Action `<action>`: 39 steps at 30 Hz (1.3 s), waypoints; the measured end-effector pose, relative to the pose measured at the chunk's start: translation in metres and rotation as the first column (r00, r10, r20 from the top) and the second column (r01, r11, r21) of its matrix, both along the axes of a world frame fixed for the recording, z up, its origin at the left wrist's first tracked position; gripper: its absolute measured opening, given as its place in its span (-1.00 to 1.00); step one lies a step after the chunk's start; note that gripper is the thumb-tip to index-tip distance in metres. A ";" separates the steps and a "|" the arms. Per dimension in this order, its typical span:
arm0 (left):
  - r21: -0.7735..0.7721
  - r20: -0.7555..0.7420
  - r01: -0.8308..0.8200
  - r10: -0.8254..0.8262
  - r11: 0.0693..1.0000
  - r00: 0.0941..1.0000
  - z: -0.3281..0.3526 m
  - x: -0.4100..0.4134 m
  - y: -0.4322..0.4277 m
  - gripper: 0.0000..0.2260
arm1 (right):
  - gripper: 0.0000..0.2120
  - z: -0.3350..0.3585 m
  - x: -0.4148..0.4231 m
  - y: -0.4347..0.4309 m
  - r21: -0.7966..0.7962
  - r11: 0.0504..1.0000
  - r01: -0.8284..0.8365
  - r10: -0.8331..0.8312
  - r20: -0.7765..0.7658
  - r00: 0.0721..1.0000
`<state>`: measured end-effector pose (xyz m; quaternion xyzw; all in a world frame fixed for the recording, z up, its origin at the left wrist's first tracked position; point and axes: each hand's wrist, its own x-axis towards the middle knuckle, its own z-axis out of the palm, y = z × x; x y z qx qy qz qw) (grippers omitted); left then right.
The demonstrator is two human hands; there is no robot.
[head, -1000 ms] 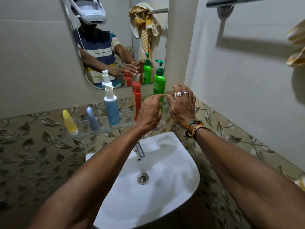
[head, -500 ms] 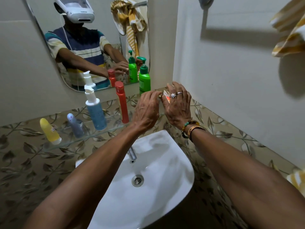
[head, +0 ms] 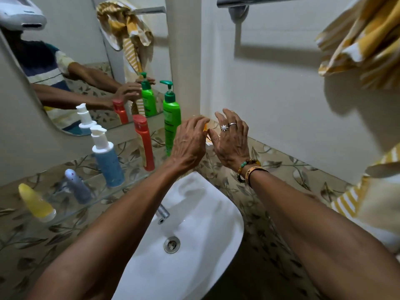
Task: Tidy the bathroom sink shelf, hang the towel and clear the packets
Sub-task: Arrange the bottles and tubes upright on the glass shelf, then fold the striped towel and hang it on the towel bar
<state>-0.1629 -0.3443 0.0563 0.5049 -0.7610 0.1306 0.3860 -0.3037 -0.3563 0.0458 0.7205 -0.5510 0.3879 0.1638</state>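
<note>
My left hand (head: 188, 146) and my right hand (head: 232, 144) meet at the right end of the glass shelf (head: 71, 211), close to the wall corner. A small orange-and-white packet (head: 206, 129) shows between their fingertips, mostly hidden; both hands pinch it. On the shelf stand a green pump bottle (head: 171, 118), a red bottle (head: 144, 144), a blue pump bottle (head: 109, 163), a grey tube (head: 78, 188) and a yellow tube (head: 36, 204). A yellow striped towel (head: 363, 40) hangs bunched on the rail (head: 259, 1) at upper right.
The white sink (head: 194, 245) with its tap (head: 162, 213) lies under my forearms. A mirror (head: 75, 61) on the left wall reflects the bottles and my arms. The right wall is close beside my right hand. Leaf-patterned tiles run below the shelf.
My hands have come together on the packet at the shelf's right end and drifted slightly right of the green bottle. The bottles have not moved; the view has shifted.
</note>
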 end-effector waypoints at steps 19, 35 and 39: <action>0.011 0.043 0.246 -0.246 0.969 0.968 0.003 -0.050 0.036 -0.57 | -0.50 0.009 -0.058 0.084 -0.126 0.938 0.324 -0.334 -0.064 0.941; 0.018 0.061 0.263 -0.263 0.965 0.963 0.006 -0.078 0.052 -0.54 | -0.50 0.015 -0.088 0.110 -0.166 0.931 0.324 -0.337 -0.059 0.940; 0.006 0.073 0.268 -0.267 0.963 0.961 0.007 -0.086 0.056 -0.50 | -0.50 0.017 -0.095 0.118 -0.164 0.929 0.332 -0.345 -0.057 0.937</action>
